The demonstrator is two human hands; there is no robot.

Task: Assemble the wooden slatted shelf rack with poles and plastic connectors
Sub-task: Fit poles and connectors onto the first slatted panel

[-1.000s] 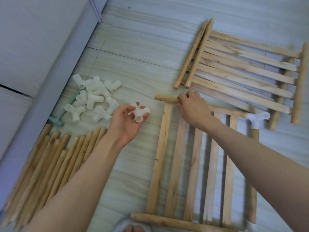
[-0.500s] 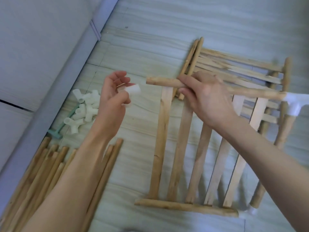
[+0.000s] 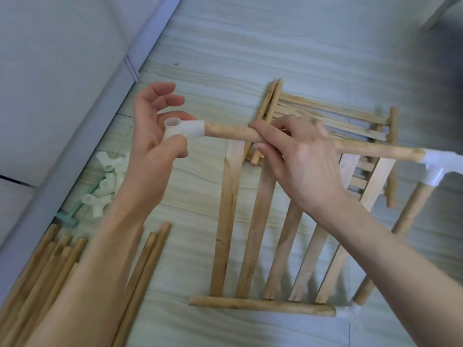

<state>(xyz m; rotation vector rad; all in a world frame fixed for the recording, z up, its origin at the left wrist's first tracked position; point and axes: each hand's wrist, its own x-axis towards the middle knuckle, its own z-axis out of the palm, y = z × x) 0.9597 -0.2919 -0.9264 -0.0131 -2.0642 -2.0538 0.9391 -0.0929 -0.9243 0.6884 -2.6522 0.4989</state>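
My left hand point(image 3: 152, 146) pinches a white plastic connector point(image 3: 184, 128) between thumb and fingers, its socket seated over the left end of the top pole point(image 3: 230, 134) of a slatted shelf panel point(image 3: 253, 221). My right hand point(image 3: 298, 159) grips that same pole a little to the right, lifting the panel's far edge off the floor. At the pole's right end sits another white connector point(image 3: 437, 166), joined to a side pole point(image 3: 411, 211) that runs down to a third connector point(image 3: 350, 312) at the panel's near right corner.
A second slatted panel point(image 3: 325, 113) lies flat on the floor behind. Spare white connectors point(image 3: 107, 179) and a green tool point(image 3: 75, 211) lie at the left by the wall base. A bundle of loose poles point(image 3: 50, 271) lies at the lower left.
My left hand brought the connector from the pile onto the left end of the pole. My right hand raised the panel's far edge.
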